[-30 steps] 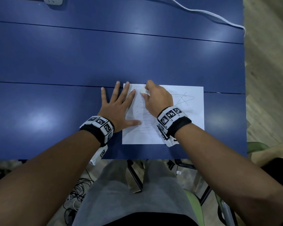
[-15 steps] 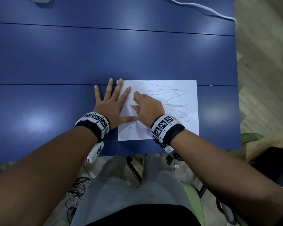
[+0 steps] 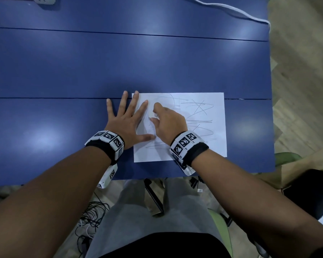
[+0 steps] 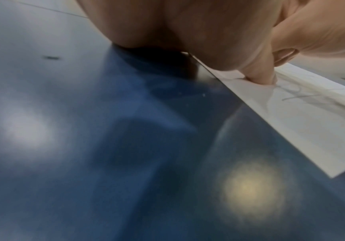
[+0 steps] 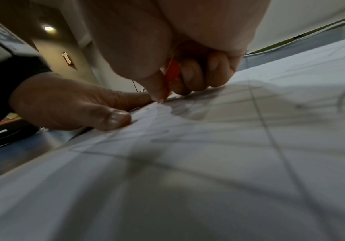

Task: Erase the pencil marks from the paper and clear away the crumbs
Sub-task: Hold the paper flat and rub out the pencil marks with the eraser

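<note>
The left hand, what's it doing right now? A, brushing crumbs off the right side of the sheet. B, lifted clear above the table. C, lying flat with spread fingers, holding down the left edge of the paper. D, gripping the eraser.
C: the left hand lies flat with its fingers spread, thumb and forefinger pressing the left edge of the paper, while the right hand holds the eraser on the sheet.

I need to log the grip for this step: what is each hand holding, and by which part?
The right hand pinches the eraser by its sleeved upper end, rubbing end down. The left hand holds nothing; it presses flat on the paper's left edge.
</note>
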